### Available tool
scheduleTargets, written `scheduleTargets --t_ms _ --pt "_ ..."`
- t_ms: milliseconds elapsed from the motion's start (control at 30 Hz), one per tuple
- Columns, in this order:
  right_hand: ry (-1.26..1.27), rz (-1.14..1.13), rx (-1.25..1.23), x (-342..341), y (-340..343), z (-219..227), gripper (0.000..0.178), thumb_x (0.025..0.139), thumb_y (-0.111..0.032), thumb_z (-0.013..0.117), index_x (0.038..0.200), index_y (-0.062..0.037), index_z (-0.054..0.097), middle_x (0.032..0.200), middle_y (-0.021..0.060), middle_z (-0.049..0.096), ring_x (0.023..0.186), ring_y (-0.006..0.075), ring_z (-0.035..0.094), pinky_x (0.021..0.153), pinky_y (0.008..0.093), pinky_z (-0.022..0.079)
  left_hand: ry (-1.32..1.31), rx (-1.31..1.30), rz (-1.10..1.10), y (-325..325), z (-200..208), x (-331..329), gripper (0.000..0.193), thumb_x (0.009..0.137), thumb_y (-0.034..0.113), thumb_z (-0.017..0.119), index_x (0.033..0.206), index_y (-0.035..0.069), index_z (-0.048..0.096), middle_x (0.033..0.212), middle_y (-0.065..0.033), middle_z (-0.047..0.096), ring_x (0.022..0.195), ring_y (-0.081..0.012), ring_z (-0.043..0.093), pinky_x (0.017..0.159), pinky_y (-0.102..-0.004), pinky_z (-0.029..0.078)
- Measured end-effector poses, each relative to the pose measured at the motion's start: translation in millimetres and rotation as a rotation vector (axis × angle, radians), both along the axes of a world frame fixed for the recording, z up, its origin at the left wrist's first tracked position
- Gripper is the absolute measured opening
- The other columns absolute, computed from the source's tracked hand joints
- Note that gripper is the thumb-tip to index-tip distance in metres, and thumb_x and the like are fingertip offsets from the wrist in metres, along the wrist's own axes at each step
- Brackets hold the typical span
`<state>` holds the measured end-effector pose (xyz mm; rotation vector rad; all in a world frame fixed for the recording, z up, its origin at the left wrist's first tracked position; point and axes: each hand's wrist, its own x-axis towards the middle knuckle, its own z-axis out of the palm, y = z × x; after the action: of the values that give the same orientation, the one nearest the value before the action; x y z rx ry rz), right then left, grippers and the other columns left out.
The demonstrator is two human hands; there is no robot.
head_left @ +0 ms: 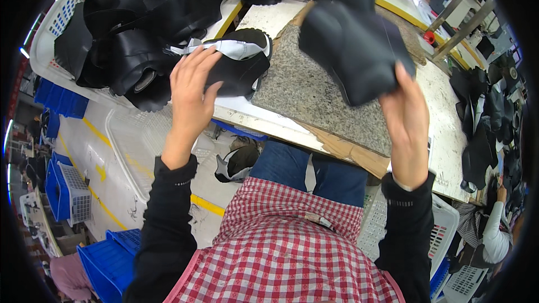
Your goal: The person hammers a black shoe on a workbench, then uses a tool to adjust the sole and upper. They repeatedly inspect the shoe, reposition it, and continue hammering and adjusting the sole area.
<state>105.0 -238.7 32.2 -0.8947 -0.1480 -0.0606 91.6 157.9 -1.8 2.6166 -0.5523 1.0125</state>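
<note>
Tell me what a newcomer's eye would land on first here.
Probably the large black piece, slightly blurred, that the right hand holds above the grey speckled slab near the centre. Next, likely the red-and-white checked apron across the lower middle, then the heap of black pieces in the white basket at upper left.

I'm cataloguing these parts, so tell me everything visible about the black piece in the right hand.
The black piece is broad, curved, leather-like, with a soft sheen and a fine seam-like line. Slightly blurred, it tilts over the speckled board, the right hand's grip at its lower right; board contact is unclear.
</note>
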Motion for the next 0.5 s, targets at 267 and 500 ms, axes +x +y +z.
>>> scheduleTargets --t_ms 267,500 --pt "-0.096 0.008 -0.385 81 122 -26 0.076 0.098 -0.025 0.074 0.156 0.0052 0.036 0.154 0.0228 0.05 0.133 0.0293 0.058 0.11 0.0396 0.051 0.248 0.279 0.098 1 41 53 0.019 0.074 0.014 0.084 0.088 0.008 0.072 0.093 -0.0035 0.067 0.1 -0.0252 0.064 0.097 -0.0451 0.04" --pt "-0.224 0.086 -0.781 2 88 -57 0.05 0.096 -0.018 0.074 0.14 -0.0016 0.059 0.133 0.0119 0.064 0.123 0.0214 0.061 0.103 0.0348 0.051 0.271 -1.243 -0.419 -19 57 19 0.028 0.091 -0.002 0.075 0.119 -0.003 0.071 0.115 -0.0038 0.073 0.098 -0.0115 0.067 0.089 -0.026 0.054"
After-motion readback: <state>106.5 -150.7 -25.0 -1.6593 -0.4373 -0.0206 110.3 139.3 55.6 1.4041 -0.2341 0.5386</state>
